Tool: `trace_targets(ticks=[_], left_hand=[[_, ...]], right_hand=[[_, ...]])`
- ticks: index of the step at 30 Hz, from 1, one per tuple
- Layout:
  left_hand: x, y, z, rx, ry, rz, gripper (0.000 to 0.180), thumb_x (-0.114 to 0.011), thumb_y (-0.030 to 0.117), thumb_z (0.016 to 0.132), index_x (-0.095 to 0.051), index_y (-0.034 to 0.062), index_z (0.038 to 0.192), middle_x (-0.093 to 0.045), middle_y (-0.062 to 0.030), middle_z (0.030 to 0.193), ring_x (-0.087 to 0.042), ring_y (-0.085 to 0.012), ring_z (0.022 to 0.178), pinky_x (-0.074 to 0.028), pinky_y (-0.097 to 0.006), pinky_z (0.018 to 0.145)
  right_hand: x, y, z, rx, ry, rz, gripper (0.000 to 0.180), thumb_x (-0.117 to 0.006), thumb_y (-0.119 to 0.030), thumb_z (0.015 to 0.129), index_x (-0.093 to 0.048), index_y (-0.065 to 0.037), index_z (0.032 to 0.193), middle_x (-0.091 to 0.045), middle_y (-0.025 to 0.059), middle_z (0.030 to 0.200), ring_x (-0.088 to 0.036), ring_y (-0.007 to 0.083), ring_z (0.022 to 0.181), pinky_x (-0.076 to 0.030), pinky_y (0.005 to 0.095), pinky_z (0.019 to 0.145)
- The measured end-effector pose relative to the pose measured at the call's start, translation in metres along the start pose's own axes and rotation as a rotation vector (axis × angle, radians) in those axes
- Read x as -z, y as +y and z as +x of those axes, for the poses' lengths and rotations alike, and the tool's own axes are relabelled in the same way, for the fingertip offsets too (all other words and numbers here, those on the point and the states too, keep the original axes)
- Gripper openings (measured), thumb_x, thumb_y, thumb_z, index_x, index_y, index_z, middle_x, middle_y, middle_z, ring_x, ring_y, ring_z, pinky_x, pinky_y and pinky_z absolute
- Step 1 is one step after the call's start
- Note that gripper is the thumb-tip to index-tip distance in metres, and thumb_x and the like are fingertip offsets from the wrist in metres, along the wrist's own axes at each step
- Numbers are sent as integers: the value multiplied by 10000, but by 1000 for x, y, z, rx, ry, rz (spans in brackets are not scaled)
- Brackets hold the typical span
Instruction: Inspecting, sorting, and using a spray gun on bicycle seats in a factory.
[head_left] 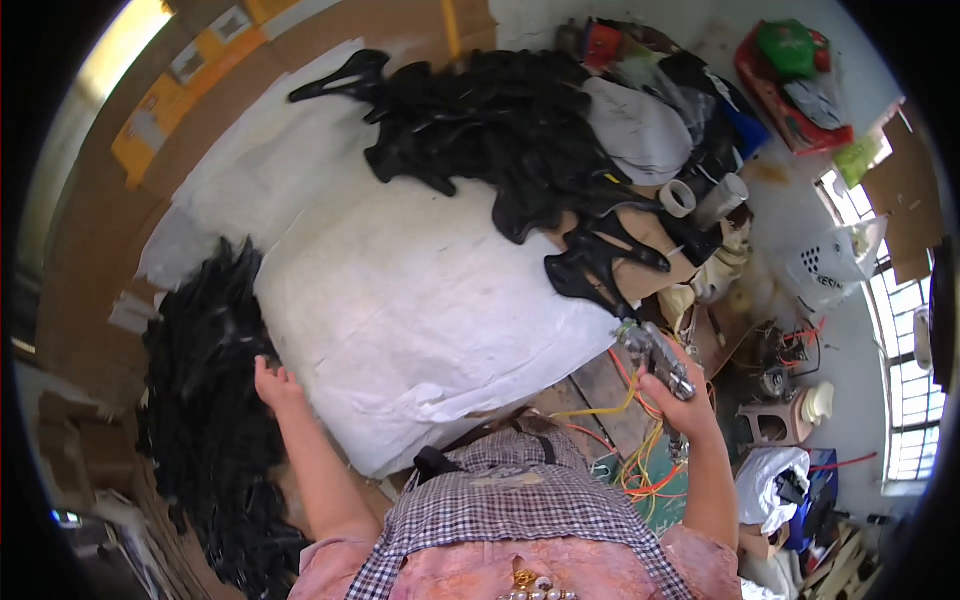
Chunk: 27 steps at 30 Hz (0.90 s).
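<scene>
My right hand (682,400) is wrapped round a metal spray gun (655,355), its nozzle end at the right edge of a white-covered work surface (400,320). My left hand (276,386) holds nothing, its fingers apart, at the left edge of the white cover. It is nearest to a tall heap of thin black pieces (205,400). Far across the cover lies a pile of black moulded pieces (490,120), some with forked or curved ends. One forked black piece (600,265) lies close to the spray gun.
Yellow and orange hoses (650,465) tangle below my right hand. A roll of tape (677,198) and a clear cup (722,200) stand at the far right, near white rounded sheets (637,130). Cardboard (90,200) lines the left side. A barred window (910,370) is at the right.
</scene>
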<state>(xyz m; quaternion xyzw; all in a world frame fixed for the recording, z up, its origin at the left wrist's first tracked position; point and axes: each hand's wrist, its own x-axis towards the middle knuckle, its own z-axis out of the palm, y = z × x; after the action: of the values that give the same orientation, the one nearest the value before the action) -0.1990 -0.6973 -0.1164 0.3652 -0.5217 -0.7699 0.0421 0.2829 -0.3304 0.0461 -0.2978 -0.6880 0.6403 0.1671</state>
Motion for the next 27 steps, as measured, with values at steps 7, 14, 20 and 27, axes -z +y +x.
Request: trace_targets(ticks=[7, 14, 20, 27], left_hand=[[-154, -207, -209, -499, -1179, 878, 303, -682, 139, 764, -623, 37, 1043, -645, -54, 947, -593, -160, 855, -478, -271, 729], [-273, -298, -367, -879, -1414, 1587, 773, -815, 354, 562, -494, 52, 1198, -553, -159, 1175, -512, -339, 1069, -437, -421, 912], [-284, -309, -342, -282, -1653, 1572, 542, -816, 354, 544, -636, 13, 925, -657, -164, 867, -629, -313, 858, -491, -375, 792], [-237, -189, -273, -415, -1499, 1283, 445, -797, 302, 544, -637, 7, 836, -619, -136, 784, -600, -253, 743, -486, -345, 658]], right_hand=[[100, 95, 88, 85, 479, -246, 456, -643, -76, 805, -491, -9, 1230, -586, 14, 912, -537, 95, 834, -447, 255, 773], [153, 147, 169, 42, 647, -535, 518, -646, -134, 793, -463, -21, 1265, -631, 149, 1002, -622, 254, 912, -477, 348, 803], [136, 166, 212, 144, 631, -852, 548, -647, -123, 801, -433, -4, 1292, -565, 234, 1118, -587, 343, 975, -458, 363, 851], [12, 110, 246, 165, 200, -428, 540, -639, -149, 810, -421, -5, 1282, -599, 179, 888, -607, 294, 794, -485, 372, 737]])
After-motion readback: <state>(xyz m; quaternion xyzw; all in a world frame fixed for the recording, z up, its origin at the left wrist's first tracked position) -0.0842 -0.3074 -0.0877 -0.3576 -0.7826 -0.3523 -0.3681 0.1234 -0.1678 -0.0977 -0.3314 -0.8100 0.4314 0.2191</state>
